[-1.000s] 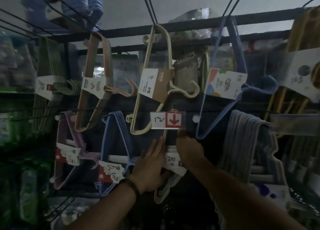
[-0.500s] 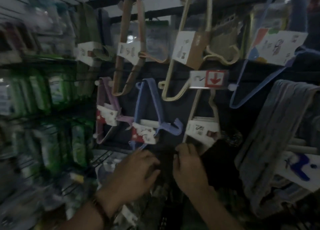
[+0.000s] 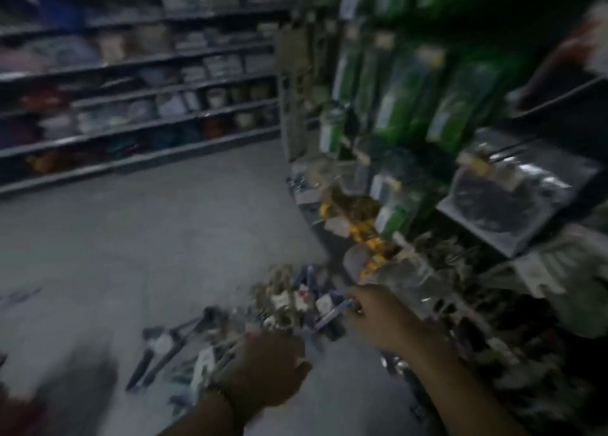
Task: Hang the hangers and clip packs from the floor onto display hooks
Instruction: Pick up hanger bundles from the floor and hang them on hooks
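Note:
The view is blurred. A pile of hanger bundles and clip packs with white labels lies on the grey floor beside the display's foot. My right hand reaches into the pile, its fingertips pinching the end of a bluish hanger. Lower down, my left hand hovers over a labelled hanger bundle, back up; its fingers are hidden in the blur. Dark hangers lie farther left on the floor.
The display rack on the right holds green packs, a clear bag of dark items and yellow-tagged packs. Stocked shelves run along the far side of the aisle. Grey floor stretches between.
The view swung from the hanging hangers down and left to the floor. Both hands dropped from the hook display to the pile on the floor.

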Action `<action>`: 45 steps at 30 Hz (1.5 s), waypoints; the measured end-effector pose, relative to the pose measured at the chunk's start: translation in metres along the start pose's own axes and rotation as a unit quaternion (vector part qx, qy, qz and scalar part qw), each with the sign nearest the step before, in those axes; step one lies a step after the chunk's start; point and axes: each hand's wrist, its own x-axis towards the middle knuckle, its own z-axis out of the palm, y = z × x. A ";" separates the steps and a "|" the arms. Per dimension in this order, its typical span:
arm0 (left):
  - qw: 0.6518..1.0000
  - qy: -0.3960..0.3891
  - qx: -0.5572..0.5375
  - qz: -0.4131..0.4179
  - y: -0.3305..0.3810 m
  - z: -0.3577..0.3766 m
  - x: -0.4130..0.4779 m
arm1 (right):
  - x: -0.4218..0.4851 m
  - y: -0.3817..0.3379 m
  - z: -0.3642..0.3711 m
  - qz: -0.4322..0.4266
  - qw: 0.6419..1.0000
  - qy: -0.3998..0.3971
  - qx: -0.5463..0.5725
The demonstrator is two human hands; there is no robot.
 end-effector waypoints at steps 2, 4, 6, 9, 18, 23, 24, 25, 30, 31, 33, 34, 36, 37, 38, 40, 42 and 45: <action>0.996 -0.011 -0.037 -0.076 -0.044 0.022 -0.023 | 0.026 -0.022 0.046 -0.017 0.998 -0.049 -0.018; 0.987 -0.031 -0.076 -0.140 -0.078 0.041 -0.038 | 0.054 -0.039 0.087 -0.027 0.995 -0.093 -0.020; 0.976 -0.043 -0.104 -0.188 -0.107 0.058 -0.045 | 0.084 -0.050 0.121 -0.023 0.989 -0.146 -0.004; 0.953 -0.041 -0.158 -0.254 -0.145 0.087 -0.037 | 0.137 -0.059 0.165 -0.024 0.978 -0.209 0.005; 0.863 -0.082 -0.365 -0.338 -0.231 0.194 0.108 | 0.303 -0.002 0.295 0.051 0.953 -0.299 0.021; 0.803 -0.127 -0.433 -0.390 -0.276 0.286 0.179 | 0.393 0.038 0.394 0.080 0.933 -0.350 0.007; 0.788 -0.136 -0.447 -0.400 -0.286 0.306 0.191 | 0.409 0.046 0.417 0.081 0.933 -0.351 -0.001; 0.777 -0.146 -0.458 -0.406 -0.296 0.327 0.202 | 0.425 0.053 0.441 0.084 0.932 -0.353 -0.013; 0.754 -0.161 -0.488 -0.409 -0.339 0.429 0.247 | 0.477 0.100 0.557 0.154 0.918 -0.365 -0.038; 0.753 -0.155 -0.485 -0.417 -0.346 0.450 0.252 | 0.482 0.108 0.578 0.165 0.915 -0.365 -0.050; 0.721 -0.143 -0.500 -0.458 -0.354 0.492 0.258 | 0.486 0.121 0.617 0.192 0.912 -0.358 -0.062; 0.699 -0.142 -0.512 -0.479 -0.355 0.511 0.260 | 0.485 0.126 0.635 0.204 0.913 -0.349 -0.056; 0.649 -0.152 -0.547 -0.506 -0.352 0.542 0.263 | 0.476 0.131 0.663 0.210 0.919 -0.329 -0.049; 0.622 -0.152 -0.567 -0.518 -0.349 0.554 0.263 | 0.469 0.131 0.672 0.204 0.924 -0.319 -0.056; 0.594 -0.145 -0.584 -0.533 -0.345 0.563 0.263 | 0.461 0.130 0.680 0.189 0.929 -0.311 -0.072; 0.542 -0.127 -0.611 -0.562 -0.335 0.574 0.261 | 0.445 0.125 0.689 0.151 0.935 -0.300 -0.117; 0.494 -0.114 -0.638 -0.580 -0.325 0.577 0.259 | 0.434 0.108 0.690 0.139 0.939 -0.294 -0.114; 0.439 -0.075 -0.671 -0.592 -0.323 0.573 0.253 | 0.431 0.074 0.684 0.168 0.943 -0.280 -0.072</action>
